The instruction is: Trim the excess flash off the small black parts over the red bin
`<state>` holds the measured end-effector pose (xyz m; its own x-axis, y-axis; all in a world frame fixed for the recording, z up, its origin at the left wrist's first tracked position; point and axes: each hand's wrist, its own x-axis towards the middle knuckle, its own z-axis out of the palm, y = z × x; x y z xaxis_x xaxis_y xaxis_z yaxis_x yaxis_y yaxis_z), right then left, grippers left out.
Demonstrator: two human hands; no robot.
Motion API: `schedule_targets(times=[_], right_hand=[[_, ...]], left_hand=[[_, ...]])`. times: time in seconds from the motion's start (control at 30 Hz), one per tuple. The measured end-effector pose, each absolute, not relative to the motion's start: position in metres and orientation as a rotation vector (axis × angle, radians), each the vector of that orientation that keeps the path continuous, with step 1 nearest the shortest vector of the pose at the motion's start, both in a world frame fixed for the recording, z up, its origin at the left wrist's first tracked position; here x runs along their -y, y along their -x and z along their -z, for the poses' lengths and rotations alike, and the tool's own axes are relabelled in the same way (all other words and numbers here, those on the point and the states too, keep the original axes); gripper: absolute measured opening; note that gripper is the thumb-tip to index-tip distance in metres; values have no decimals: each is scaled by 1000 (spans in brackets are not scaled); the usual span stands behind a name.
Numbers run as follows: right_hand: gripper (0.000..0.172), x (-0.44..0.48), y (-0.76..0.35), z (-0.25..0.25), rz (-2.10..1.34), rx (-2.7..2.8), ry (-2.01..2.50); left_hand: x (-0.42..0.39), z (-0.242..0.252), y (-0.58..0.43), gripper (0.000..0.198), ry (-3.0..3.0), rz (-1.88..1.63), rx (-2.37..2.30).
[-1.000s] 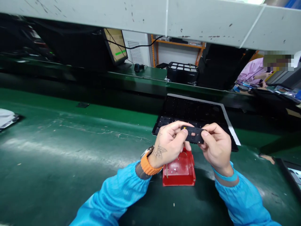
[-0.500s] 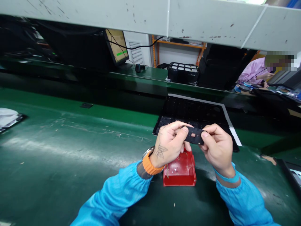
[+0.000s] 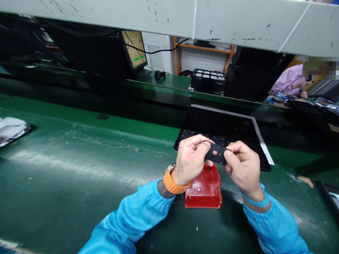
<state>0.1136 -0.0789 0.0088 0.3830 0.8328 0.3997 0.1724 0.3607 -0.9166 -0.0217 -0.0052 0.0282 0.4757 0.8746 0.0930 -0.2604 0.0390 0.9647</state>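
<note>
Between my two hands is a small flat black plate (image 3: pixel 218 157) with a square cutout, held tilted above the bench. My left hand (image 3: pixel 192 158) pinches its left end between thumb and fingers. At the opposite end my right hand (image 3: pixel 242 165) grips it the same way. Below the plate sits a red bin (image 3: pixel 203 201) with a few tiny bright pieces inside. Behind my hands lies a large black panel (image 3: pixel 219 121) with a pale strip along its edges.
On the green bench (image 3: pixel 92 190), a thin black piece (image 3: pixel 102 116) lies back left and a white bundle (image 3: pixel 12 128) at the left edge. A black box (image 3: pixel 208 83), a scanner (image 3: pixel 159 74) and a monitor (image 3: pixel 135 49) stand behind. A co-worker (image 3: pixel 290 79) is at far right.
The view has shifted slightly, so the background sits a little further right. The black plate tilts a bit more between my hands, and both hands keep their hold.
</note>
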Motion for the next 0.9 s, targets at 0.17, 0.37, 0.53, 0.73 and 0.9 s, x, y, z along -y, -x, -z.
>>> schedule_targets(times=[0.17, 0.37, 0.53, 0.73, 0.9], right_hand=[[21, 78, -115, -11, -594, 1118, 1147], [26, 70, -121, -3, -722, 950, 1087], [24, 69, -129, -11, -858, 1068, 1148], [12, 72, -135, -29, -722, 1305, 1300], [12, 73, -135, -31, -778, 1357, 1320]], left_hand=[[3, -27, 22, 13, -1224, -985, -613], [1, -28, 20, 36, -1322, -881, -517], [-2, -24, 23, 28, -1482, -969, -631], [-3, -28, 30, 32, -2108, -960, -628], [0, -29, 30, 30, -2123, -869, -571]])
